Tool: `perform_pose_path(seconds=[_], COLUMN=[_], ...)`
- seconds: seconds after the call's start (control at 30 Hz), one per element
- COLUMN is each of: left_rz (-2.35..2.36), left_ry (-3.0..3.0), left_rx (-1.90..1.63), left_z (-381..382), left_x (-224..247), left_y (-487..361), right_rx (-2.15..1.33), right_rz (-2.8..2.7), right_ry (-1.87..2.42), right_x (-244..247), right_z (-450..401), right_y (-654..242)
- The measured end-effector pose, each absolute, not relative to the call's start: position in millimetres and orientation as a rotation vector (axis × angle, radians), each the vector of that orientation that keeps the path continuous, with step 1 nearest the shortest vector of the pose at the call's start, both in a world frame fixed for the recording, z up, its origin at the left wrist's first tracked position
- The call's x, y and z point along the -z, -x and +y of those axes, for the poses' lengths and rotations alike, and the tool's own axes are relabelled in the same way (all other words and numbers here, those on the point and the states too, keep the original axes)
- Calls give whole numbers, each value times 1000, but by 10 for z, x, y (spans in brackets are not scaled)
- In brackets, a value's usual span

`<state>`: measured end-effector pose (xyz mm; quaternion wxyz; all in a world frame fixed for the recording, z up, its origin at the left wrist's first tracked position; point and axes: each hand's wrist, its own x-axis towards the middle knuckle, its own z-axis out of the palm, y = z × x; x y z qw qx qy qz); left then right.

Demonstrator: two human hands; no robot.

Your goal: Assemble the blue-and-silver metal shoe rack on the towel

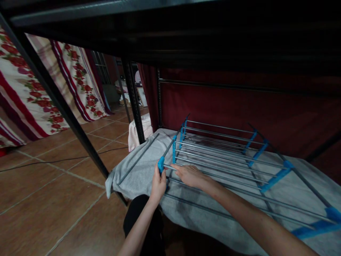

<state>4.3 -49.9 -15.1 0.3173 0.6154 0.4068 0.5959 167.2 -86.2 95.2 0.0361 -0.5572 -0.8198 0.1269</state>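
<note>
A rack of grey metal rods with blue plastic connectors (277, 180) lies on a grey cloth (149, 167). At its near left corner, my left hand (159, 183) is closed around a blue connector (161, 164). My right hand (188, 174) grips a grey rod (170, 166) close to where it meets that connector, and its fingers partly hide the rod. A loose grey rod (140, 157) rests on the cloth left of the rack.
A dark metal frame surrounds the cloth-covered surface, with a slanting post (66, 117) at left and a low black shelf (170, 39) overhead. Floral curtains (77, 81) hang beyond. A cable (71, 158) crosses the tiled floor (64, 199). Dark red fabric (226, 106) stands behind.
</note>
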Motion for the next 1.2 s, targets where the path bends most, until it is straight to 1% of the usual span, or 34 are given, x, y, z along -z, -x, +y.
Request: perform_pose_path(seconds=[0.1,0.2,0.33,0.63,0.83,1.2], left_rz=[1043,1044,1072,979,968,1000], left_ry=[-1590,-1523,-1438,-1437,-1433,-1447], left_rx=[-1635,-1617,-1611,-1659,-1648,-1605], left_z=[-467,-431,-414,-443,-445,-479], left_x=[118,109,117,89,58,51], left_y=[-75,-96,-126,-146,-128,-131], right_rx=[-389,-364,-373,-377,-242,-311], right_rz=[-2507,-2502,-2403,-2309,-2275,-2330], right_ry=[1663,1610,1686,1769,1884,1662], right_x=[-959,-972,-993,-1001,-991,-919], right_z=[-845,-812,-740,-613,-691,-689], right_y=[-1665,-1616,-1467,-1118,-1062,-1190])
